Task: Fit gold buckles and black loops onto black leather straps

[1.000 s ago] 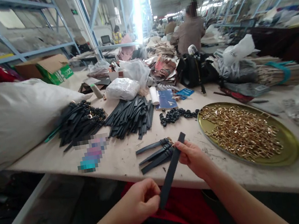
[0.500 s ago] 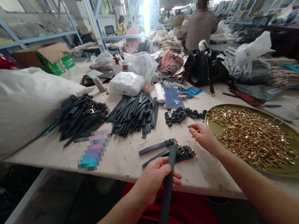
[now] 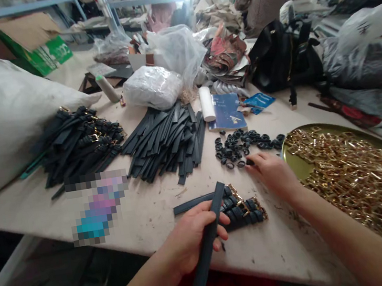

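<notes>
My left hand [image 3: 192, 232] is closed around a dark leather strap [image 3: 205, 252], which slants from my lap up over the table edge. Several straps with gold buckles [image 3: 251, 212] lie just beyond that hand, partly covered by it. At the near edge of a scatter of small black strap loops [image 3: 236, 143], the fingertips of my right hand [image 3: 275, 174] pinch one black loop [image 3: 249, 162]. A heap of plain straps [image 3: 165, 144] lies left of the loops. To the right of my right hand is a mass of gold buckles [image 3: 359, 179] in a round gold tray [image 3: 298, 169].
Buckled straps [image 3: 82, 141] are piled at the left beside a large white sack [image 3: 7, 104]. A thread cone [image 3: 107, 88], a plastic-wrapped bundle [image 3: 153, 87], a white roll [image 3: 207, 104], a blue booklet [image 3: 226, 110] and a black bag [image 3: 281, 58] line the back.
My right hand has lowered to the loops and closed on one. My left hand still holds the strap. The view has tipped downward and nearer to the table.
</notes>
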A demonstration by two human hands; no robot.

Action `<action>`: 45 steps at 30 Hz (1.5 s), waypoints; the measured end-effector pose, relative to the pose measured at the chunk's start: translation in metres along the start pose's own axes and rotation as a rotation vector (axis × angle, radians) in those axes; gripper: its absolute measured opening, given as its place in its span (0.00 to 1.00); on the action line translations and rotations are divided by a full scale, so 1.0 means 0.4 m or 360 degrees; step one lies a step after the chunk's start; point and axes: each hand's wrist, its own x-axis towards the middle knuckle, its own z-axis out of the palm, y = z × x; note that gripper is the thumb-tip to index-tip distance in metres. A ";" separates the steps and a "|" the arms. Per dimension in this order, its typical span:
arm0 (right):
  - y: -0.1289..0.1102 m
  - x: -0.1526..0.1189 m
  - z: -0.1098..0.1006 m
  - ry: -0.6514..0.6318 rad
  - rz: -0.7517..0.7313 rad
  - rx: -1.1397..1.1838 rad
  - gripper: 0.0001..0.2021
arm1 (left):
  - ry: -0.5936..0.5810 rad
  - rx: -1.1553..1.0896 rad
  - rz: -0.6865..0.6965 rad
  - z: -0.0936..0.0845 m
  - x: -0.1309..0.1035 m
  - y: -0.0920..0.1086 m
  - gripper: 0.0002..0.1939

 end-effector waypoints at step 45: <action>-0.331 -0.349 -0.152 -0.0205 0.0555 0.2369 0.09 | 0.0068 0.2318 0.0843 0.051 -0.174 -0.103 0.15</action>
